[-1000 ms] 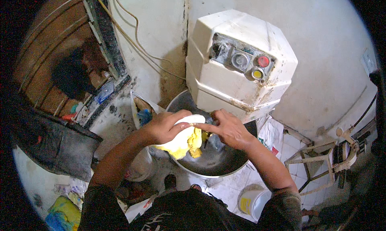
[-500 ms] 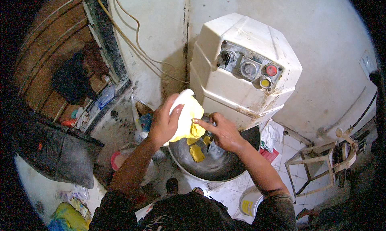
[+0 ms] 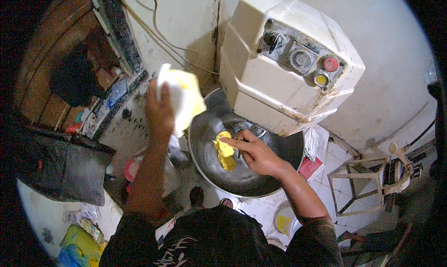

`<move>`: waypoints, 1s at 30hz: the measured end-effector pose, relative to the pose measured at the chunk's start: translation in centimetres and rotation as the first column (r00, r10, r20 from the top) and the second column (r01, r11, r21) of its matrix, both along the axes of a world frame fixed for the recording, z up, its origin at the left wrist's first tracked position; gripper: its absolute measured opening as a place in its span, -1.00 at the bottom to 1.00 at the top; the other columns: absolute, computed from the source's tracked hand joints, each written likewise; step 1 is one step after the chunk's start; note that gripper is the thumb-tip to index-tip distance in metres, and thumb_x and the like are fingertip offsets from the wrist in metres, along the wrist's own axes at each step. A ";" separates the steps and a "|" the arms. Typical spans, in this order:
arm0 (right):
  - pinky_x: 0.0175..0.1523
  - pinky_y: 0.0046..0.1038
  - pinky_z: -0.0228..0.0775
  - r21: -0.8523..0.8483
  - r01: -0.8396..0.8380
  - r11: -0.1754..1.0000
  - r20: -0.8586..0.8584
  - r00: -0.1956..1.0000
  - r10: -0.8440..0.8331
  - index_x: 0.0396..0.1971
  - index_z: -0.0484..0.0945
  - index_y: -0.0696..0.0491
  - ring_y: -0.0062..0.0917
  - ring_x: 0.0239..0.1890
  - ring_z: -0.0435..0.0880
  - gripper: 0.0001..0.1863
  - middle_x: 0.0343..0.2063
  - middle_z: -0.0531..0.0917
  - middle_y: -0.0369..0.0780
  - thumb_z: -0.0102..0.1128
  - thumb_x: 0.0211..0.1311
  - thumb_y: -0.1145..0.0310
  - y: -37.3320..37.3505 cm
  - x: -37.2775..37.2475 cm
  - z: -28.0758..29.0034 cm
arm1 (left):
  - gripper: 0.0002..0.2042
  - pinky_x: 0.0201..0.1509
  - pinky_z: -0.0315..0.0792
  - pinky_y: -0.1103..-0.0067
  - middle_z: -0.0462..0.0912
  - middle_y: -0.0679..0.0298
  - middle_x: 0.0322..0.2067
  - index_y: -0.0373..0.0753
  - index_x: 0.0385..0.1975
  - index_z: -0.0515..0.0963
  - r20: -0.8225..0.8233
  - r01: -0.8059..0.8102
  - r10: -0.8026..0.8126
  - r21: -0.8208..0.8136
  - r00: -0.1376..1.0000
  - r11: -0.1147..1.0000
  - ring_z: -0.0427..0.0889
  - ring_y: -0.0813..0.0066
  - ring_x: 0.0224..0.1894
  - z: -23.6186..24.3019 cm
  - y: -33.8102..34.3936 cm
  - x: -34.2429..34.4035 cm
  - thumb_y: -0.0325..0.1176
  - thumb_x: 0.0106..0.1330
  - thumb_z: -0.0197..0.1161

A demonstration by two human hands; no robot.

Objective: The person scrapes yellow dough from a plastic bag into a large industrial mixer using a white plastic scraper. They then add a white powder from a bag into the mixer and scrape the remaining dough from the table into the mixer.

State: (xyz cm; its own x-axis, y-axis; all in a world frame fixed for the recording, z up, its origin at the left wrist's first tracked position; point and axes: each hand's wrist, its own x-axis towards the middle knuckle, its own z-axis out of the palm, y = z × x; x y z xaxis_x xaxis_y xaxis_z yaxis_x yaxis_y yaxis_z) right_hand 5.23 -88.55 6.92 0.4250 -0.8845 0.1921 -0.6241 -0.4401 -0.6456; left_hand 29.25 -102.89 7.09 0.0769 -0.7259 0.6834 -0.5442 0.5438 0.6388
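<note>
My left hand (image 3: 160, 111) is closed around a white tub (image 3: 179, 113), raised and tilted left of the mixing bowl. Smears of soft yellow margarine show at the tub's right side; glare washes out the rest. Over the wide dark metal mixing bowl (image 3: 260, 185), my right hand (image 3: 256, 153) points its index finger to the left, its other fingers curled. A lump of yellow margarine (image 3: 224, 143) clings at that fingertip. Just below it, another yellow lump (image 3: 227, 163) appears to lie in the bowl. Part of a metal mixing tool shows behind the right hand.
A large white mixer head (image 3: 284, 67) with knobs and buttons overhangs the bowl's back. Cables (image 3: 153, 34) run along the wall at the left. A metal frame stand (image 3: 358, 183) is on the right, and a white bucket (image 3: 285, 220) stands near my right elbow.
My left hand has carried the tub up and left, away from the right hand. My right hand has come off the tub with margarine at its fingertip and is over the bowl.
</note>
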 end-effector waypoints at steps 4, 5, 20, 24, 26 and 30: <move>-0.07 -0.49 0.28 0.322 -0.176 0.930 0.357 0.933 0.053 0.14 0.42 -0.07 -0.38 -0.14 0.46 -0.37 -0.17 0.47 -0.19 0.00 -0.03 0.66 0.7 -4.4 -3.4 | -0.54 0.14 0.28 0.41 0.41 -0.04 0.05 -0.41 0.12 0.27 -0.244 0.041 0.057 0.379 0.968 0.925 0.41 0.19 0.06 -3.9 2.2 8.1 -0.13 0.42 -0.06; -0.07 -0.49 0.29 0.468 -0.149 0.871 0.399 0.915 -0.058 0.12 0.44 -0.05 -0.40 -0.14 0.47 -0.43 -0.14 0.48 -0.19 0.01 0.01 0.60 0.7 -5.0 -5.5 | -0.51 0.18 0.24 0.41 0.37 -0.04 0.08 -0.41 0.15 0.23 -0.200 -0.021 0.119 0.436 0.972 0.900 0.38 0.19 0.10 -5.0 3.6 10.3 -0.12 0.41 -0.06; 0.05 -0.22 0.36 0.309 0.618 0.723 -0.452 0.765 -0.460 0.26 0.14 0.03 -0.17 -0.01 0.47 -0.34 -0.09 0.47 0.02 0.01 0.22 0.07 4.4 -5.4 -15.7 | -0.53 0.08 0.33 0.41 0.36 0.08 0.08 -0.30 0.19 0.20 -0.289 0.098 0.199 0.759 0.936 0.643 0.40 0.28 0.06 -12.3 20.9 14.9 -0.23 0.36 0.03; 0.06 -0.19 0.31 0.115 0.681 0.723 0.176 0.702 -0.690 0.21 0.18 0.12 -0.11 -0.05 0.45 -0.25 -0.12 0.47 0.02 0.28 0.01 0.27 8.0 -1.1 -10.2 | -0.56 0.01 0.40 0.42 0.39 0.12 0.04 -0.26 0.18 0.22 -0.464 0.352 0.024 0.703 0.885 0.618 0.45 0.32 0.01 -12.1 20.0 11.0 -0.28 0.34 0.06; 0.06 -0.17 0.29 -0.113 0.616 0.780 0.183 0.784 -0.593 0.18 0.19 0.13 -0.06 -0.08 0.44 -0.22 -0.12 0.46 0.01 0.35 -0.10 0.35 12.0 2.4 -7.3 | -0.57 -0.03 0.44 0.42 0.41 0.14 0.02 -0.24 0.17 0.23 -0.544 0.499 -0.097 0.666 0.833 0.554 0.47 0.33 -0.02 -11.4 19.6 8.0 -0.31 0.34 0.07; -0.03 -0.19 0.32 -0.258 0.392 0.883 -0.044 0.908 -0.416 0.12 0.24 0.08 -0.16 -0.11 0.47 -0.32 -0.13 0.48 -0.06 0.27 -0.09 0.42 19.4 8.6 -3.9 | -0.63 -0.13 0.49 0.47 0.43 0.20 -0.01 -0.24 0.13 0.26 -0.737 0.778 -0.251 0.583 0.628 0.234 0.49 0.46 -0.08 -9.0 22.3 1.8 -0.29 0.37 0.04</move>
State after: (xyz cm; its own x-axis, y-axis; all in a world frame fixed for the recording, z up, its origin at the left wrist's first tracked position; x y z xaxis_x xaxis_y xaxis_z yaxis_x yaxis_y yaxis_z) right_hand 13.80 -69.19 3.03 0.0670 -0.9160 0.3955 -0.8337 -0.2692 -0.4821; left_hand 31.03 -80.64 -1.88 -0.4984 -0.8313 -0.2460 0.0986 -0.3363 0.9366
